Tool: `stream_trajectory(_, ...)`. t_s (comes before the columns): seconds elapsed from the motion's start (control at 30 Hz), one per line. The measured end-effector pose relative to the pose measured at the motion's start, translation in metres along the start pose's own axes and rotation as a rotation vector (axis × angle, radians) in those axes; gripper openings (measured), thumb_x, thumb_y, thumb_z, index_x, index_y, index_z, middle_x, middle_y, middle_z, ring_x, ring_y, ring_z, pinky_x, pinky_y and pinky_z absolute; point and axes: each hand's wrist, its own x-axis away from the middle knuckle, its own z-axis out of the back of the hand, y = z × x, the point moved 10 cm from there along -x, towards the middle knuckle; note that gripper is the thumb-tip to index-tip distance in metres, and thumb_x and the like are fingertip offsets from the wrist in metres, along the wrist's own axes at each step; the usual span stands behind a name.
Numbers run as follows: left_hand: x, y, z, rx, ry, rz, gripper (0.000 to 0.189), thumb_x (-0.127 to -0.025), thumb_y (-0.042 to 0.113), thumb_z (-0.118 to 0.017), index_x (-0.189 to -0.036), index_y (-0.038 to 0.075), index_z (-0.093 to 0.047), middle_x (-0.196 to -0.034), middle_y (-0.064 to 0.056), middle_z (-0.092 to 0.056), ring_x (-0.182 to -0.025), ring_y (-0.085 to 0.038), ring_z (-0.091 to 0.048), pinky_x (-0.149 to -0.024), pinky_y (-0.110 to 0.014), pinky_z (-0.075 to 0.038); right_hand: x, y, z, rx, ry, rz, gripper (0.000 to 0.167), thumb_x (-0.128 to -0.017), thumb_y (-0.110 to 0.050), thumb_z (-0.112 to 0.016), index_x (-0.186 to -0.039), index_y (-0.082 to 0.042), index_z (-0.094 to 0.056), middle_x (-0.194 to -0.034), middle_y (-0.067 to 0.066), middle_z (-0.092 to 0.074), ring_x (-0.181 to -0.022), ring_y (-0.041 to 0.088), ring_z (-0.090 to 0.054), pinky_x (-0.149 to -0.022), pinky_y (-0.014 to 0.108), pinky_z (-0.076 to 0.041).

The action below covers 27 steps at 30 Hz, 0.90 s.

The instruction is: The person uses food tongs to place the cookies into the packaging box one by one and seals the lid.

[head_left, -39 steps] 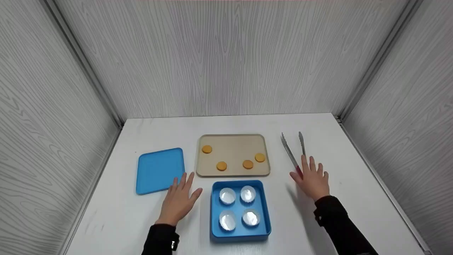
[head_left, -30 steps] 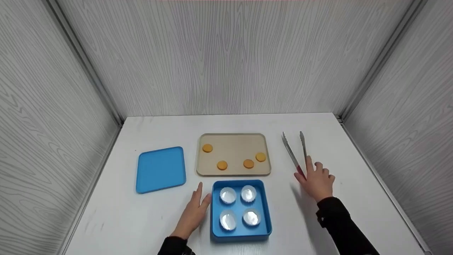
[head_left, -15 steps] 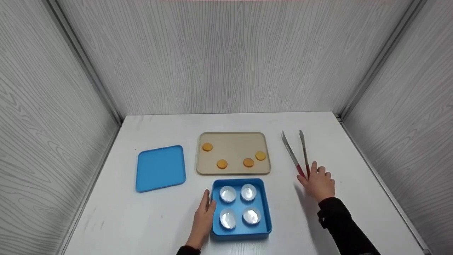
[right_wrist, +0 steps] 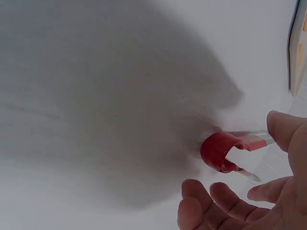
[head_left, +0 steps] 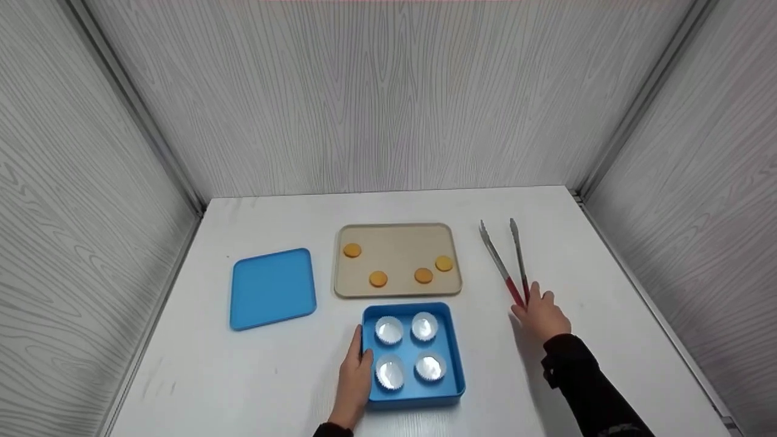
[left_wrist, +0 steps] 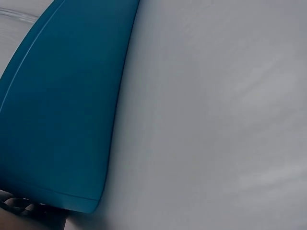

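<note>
My left hand [head_left: 352, 385] grips the left wall of a blue box [head_left: 458, 370], thumb over the rim and fingers along the outside. Several silvery-white baking cups [head_left: 390, 330] sit inside it. The box's outer wall [left_wrist: 62, 96] fills much of the left wrist view. On the right, my right hand [head_left: 542, 314] is over the handle end of red-handled metal tongs [head_left: 513, 290], which lie with arms spread. In the right wrist view, the red bend [right_wrist: 216, 151] lies between thumb and loosely bent fingers, with a gap to the fingers.
Behind the box lies a beige tray [head_left: 397, 240] with several round orange-brown cookies [head_left: 378, 278]. To its left is a flat blue lid [head_left: 273, 288]. Grey wood-grain panels [head_left: 376, 97] enclose the white table [head_left: 273, 388] at the back and both sides.
My left hand has moved right from beside the blue lid to the box's left wall and taken hold of it. My right hand has drawn back slightly along the tongs toward their handle end.
</note>
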Motion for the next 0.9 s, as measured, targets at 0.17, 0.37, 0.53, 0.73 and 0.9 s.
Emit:
stream_trajectory(0.17, 0.000, 0.001, -0.002, 0.042, 0.014, 0.034, 0.060, -0.109, 0.014, -0.039, -0.163, 0.003, -0.019, -0.169, -0.018, -0.018, -0.156, -0.037, -0.013, -0.125, -0.057, -0.016, -0.003, 0.004, -0.007, -0.015, -0.032, -0.038, 0.075, -0.100, -0.028, -0.062, -0.150, 0.015, -0.027, -0.111, 0.039, -0.051, -0.074, 0.041, -0.064, -0.062, 0.056, -0.056)
stream_trajectory(0.37, 0.001, 0.000, -0.003, 0.004, 0.044, 0.033, 0.058, -0.109, 0.014, -0.038, -0.164, 0.005, -0.020, -0.169, -0.017, -0.020, -0.156, -0.035, -0.015, -0.125, -0.056, -0.017, -0.004, 0.005, -0.012, -0.020, -0.048, -0.056, 0.073, -0.100, -0.029, -0.061, -0.149, 0.015, -0.028, -0.109, 0.038, -0.053, -0.076, 0.042, -0.065, -0.062, 0.055, -0.055)
stream_trajectory(0.53, 0.002, 0.001, -0.004, -0.048, 0.051, 0.015, 0.057, -0.110, 0.016, -0.038, -0.163, 0.005, -0.021, -0.168, -0.016, -0.023, -0.156, -0.035, -0.018, -0.125, -0.056, -0.019, -0.007, 0.008, -0.014, -0.034, -0.044, -0.078, 0.067, -0.100, -0.029, -0.059, -0.145, 0.012, -0.033, -0.102, 0.032, -0.055, -0.073, 0.037, -0.064, -0.058, 0.051, -0.054)
stream_trajectory(0.73, 0.003, 0.001, -0.003, -0.056, 0.064, -0.012, 0.056, -0.110, 0.016, -0.037, -0.163, 0.005, -0.022, -0.167, -0.016, -0.025, -0.155, -0.035, -0.021, -0.124, -0.056, -0.021, -0.014, 0.010, -0.016, -0.033, -0.010, -0.078, 0.057, -0.100, -0.027, -0.060, -0.135, 0.013, -0.040, -0.099, 0.032, -0.056, -0.073, 0.041, -0.065, -0.059, 0.054, -0.055)
stream_trajectory(0.9, 0.005, 0.000, -0.001, -0.061, 0.065, -0.015, 0.056, -0.110, 0.017, -0.037, -0.163, 0.005, -0.022, -0.167, -0.017, -0.025, -0.155, -0.035, -0.021, -0.124, -0.056, -0.022, -0.019, 0.009, -0.017, -0.010, 0.029, -0.070, 0.048, -0.100, -0.023, -0.061, -0.126, 0.014, -0.046, -0.097, 0.033, -0.059, -0.074, 0.046, -0.066, -0.059, 0.057, -0.056)
